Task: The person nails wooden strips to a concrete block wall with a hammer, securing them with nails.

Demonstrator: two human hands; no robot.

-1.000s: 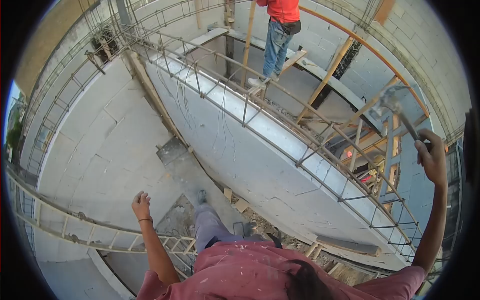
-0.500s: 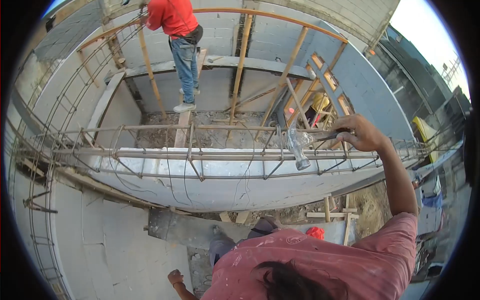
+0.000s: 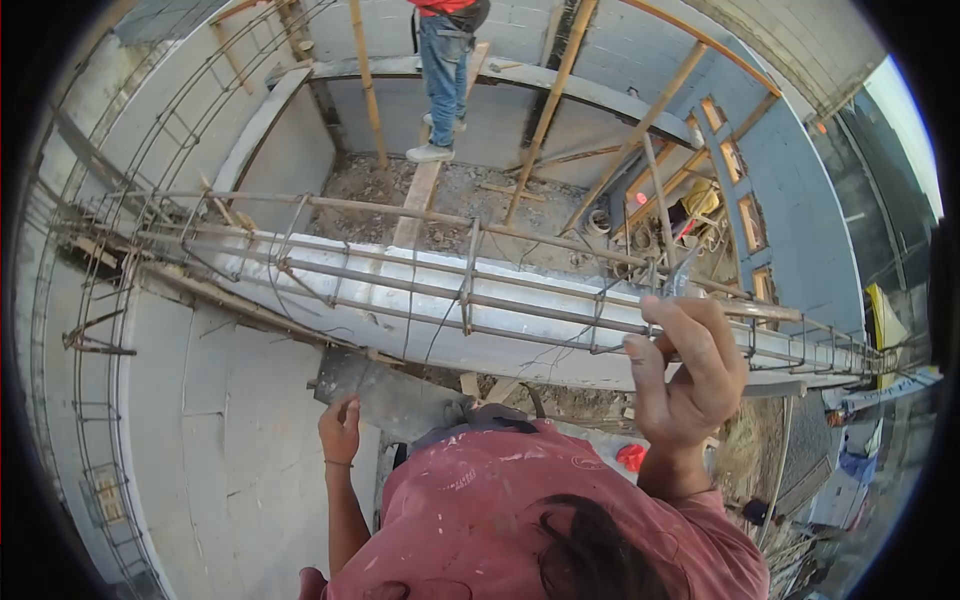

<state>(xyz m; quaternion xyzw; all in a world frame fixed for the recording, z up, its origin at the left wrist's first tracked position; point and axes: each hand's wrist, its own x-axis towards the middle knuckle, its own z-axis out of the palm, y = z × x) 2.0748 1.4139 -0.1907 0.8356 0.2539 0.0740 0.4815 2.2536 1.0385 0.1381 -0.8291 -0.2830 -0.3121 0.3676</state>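
My right hand [image 3: 695, 370] is raised at the rebar cage [image 3: 470, 275], its fingers curled round a hammer that they mostly hide. A grey metal piece of the hammer [image 3: 682, 272] shows just above the fingers. The cage's long bars and bent ties run along the top of a pale wall [image 3: 400, 330]. My left hand [image 3: 340, 425], with a thin band at the wrist, hangs low at the left with loosely bent fingers and nothing in it. Below it and to its right is a grey board [image 3: 395, 395].
A person in blue jeans [image 3: 445, 85] stands on a plank [image 3: 418, 200] beyond the wall. Another person in yellow [image 3: 700, 200] is low at the right. Wooden props [image 3: 550, 110] stand inside the enclosure. Another upright rebar cage [image 3: 100, 400] rises at the left.
My right hand has come down and nearer with the hammer, whose head is now mostly hidden. My left hand has risen and its fingers have loosened. The view has shifted.
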